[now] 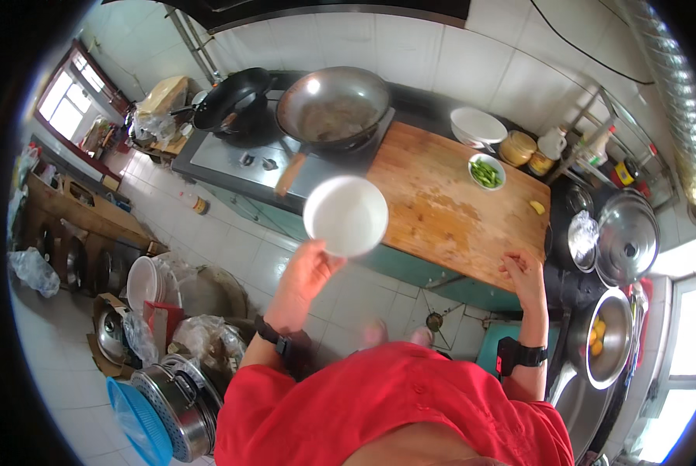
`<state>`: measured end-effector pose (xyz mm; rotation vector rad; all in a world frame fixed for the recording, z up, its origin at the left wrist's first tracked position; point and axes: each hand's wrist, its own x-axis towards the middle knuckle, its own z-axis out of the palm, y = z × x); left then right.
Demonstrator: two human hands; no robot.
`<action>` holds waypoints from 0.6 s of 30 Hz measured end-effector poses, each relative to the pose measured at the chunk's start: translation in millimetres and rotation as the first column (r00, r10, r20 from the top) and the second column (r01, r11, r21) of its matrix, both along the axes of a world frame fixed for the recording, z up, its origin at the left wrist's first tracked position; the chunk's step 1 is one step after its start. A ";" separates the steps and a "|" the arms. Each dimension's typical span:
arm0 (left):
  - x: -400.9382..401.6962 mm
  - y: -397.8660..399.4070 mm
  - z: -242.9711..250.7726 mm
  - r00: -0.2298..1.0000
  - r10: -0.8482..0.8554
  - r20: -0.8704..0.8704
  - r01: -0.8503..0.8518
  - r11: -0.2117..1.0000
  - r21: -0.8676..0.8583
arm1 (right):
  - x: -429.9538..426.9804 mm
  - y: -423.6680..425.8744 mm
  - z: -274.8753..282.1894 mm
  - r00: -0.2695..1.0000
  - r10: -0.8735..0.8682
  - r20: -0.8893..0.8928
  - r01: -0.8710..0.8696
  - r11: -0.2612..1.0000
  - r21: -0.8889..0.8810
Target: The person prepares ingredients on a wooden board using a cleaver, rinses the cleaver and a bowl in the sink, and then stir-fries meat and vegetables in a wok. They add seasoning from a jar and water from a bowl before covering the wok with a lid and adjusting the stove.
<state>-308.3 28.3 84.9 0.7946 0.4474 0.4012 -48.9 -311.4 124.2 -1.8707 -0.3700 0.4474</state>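
Observation:
My left hand (310, 269) grips a white bowl (346, 215) by its near rim, thumb towards the inside. The bowl is held in the air before the counter's front edge, and no food shows in it. My right hand (521, 271) hovers at the near right corner of a wooden cutting board (423, 192), its fingers loosely bent with nothing visible in them. Towards the back of the board stands a small white bowl of cut green vegetables (486, 172). A small yellow piece of food (536, 207) lies near the board's right edge.
A large wok (333, 108) sits on the gas stove, its wooden handle (291, 173) jutting forward. Left of it is a black pan (237, 96). A white bowl (478, 126) and jars (518, 148) line the wall. A steel basin (607, 338) holds yellow items at right.

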 end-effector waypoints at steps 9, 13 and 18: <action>92.7 139.2 93.6 0.965 0.242 0.096 -0.257 0.823 0.507 | 61.9 118.2 23.0 0.940 0.267 0.210 -0.287 0.956 0.068; 140.4 193.1 136.1 0.754 0.324 -0.571 0.229 0.685 0.691 | 61.7 159.0 39.4 0.901 0.241 0.360 -0.253 0.967 -0.015; 176.5 224.0 129.2 0.783 0.608 -0.132 0.234 -0.091 0.968 | 56.6 175.6 36.4 0.906 0.257 0.336 -0.268 0.963 -0.015</action>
